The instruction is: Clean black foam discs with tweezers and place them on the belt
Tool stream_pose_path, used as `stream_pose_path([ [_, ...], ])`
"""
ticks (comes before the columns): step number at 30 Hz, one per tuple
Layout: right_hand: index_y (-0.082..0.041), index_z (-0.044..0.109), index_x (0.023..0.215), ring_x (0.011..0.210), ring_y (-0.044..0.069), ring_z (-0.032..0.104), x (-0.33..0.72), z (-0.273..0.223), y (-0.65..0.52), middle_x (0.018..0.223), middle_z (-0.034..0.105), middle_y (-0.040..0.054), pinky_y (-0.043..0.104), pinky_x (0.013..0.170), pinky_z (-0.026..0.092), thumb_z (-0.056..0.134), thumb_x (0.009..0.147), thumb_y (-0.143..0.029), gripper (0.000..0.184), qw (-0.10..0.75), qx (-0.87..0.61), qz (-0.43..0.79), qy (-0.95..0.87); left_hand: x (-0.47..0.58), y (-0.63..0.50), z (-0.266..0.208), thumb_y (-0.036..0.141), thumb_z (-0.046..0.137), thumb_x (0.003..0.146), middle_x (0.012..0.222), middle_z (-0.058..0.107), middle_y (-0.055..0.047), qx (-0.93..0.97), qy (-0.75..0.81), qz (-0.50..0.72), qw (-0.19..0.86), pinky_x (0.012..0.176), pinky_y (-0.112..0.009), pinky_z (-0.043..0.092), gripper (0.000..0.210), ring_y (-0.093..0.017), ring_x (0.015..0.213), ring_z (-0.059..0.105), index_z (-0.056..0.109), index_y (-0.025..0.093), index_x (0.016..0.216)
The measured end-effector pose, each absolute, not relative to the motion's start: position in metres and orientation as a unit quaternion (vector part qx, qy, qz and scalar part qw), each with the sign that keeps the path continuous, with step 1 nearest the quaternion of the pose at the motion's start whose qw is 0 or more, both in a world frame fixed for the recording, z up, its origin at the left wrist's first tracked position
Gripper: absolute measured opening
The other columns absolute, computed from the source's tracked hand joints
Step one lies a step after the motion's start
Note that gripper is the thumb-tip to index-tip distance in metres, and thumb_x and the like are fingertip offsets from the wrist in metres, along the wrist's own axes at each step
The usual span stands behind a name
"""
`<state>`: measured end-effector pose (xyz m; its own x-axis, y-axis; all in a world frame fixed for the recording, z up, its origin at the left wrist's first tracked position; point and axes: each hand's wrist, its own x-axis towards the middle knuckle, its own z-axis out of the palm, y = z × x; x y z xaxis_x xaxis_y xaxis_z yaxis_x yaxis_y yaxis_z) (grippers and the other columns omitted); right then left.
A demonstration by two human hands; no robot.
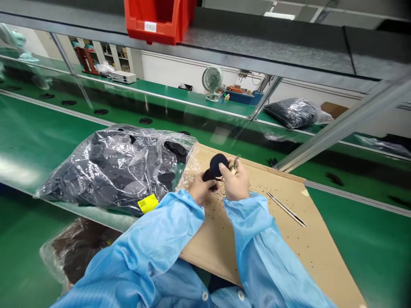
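Observation:
Over the cardboard sheet (224, 231), my left hand (199, 189) is closed on one or more dark round pads, partly hidden by the fingers. My right hand (236, 183) pinches a flat black round pad (218, 165) between thumb and fingers, close beside the left hand. A small brass-coloured metal tool (233, 166) also shows in the right hand's fingers; its kind I cannot make out. Tiny dark bits lie scattered on the cardboard under and around both hands. To the left, a clear plastic bag (112, 167) full of black round pads lies with its mouth towards my hands.
A slim knife-like tool (287, 209) lies on the cardboard at right. Beyond the bench, a green conveyor belt (123, 113) carries several black discs. A red bin (154, 25) sits on the overhead shelf (257, 47). Below left is an open plastic-lined box (80, 248).

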<state>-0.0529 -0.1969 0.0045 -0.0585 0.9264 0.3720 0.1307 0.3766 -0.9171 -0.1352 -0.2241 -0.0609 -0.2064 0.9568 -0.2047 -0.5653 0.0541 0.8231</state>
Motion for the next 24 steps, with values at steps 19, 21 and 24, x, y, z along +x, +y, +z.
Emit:
stream_pose_path([
  [19, -0.020, 0.059, 0.107, 0.099, 0.020, 0.059, 0.007, -0.042, -0.223, 0.106, 0.065, 0.0078, 0.032, 0.091, 0.044, 0.051, 0.084, -0.027, 0.026, 0.490, -0.455, 0.263, -0.696, -0.140, -0.236, -0.067, 0.024, 0.081, 0.060, 0.101, 0.070, -0.008, 0.420, 0.422, 0.598, 0.537, 0.094, -0.040, 0.047, 0.042, -0.024, 0.097, 0.063, 0.070, 0.015, 0.099],
  [21, -0.021, 0.062, 0.099, 0.094, 0.020, 0.061, 0.010, -0.040, -0.222, 0.099, 0.067, 0.0059, 0.031, 0.087, 0.045, 0.050, 0.083, -0.026, 0.020, 0.435, -0.478, 0.260, -0.718, -0.141, -0.234, -0.067, 0.023, 0.081, 0.058, 0.098, 0.070, -0.006, 0.368, 0.433, 0.629, 0.530, 0.094, -0.040, 0.047, 0.044, -0.023, 0.095, 0.064, 0.069, 0.017, 0.099],
  [24, -0.022, 0.063, 0.092, 0.082, 0.019, 0.062, 0.011, -0.038, -0.222, 0.087, 0.068, 0.0028, 0.029, 0.078, 0.047, 0.054, 0.081, -0.025, 0.015, 0.357, -0.508, 0.281, -0.732, -0.142, -0.231, -0.065, 0.019, 0.083, 0.053, 0.093, 0.069, -0.003, 0.280, 0.428, 0.675, 0.532, 0.092, -0.039, 0.048, 0.045, -0.019, 0.092, 0.064, 0.068, 0.018, 0.095],
])
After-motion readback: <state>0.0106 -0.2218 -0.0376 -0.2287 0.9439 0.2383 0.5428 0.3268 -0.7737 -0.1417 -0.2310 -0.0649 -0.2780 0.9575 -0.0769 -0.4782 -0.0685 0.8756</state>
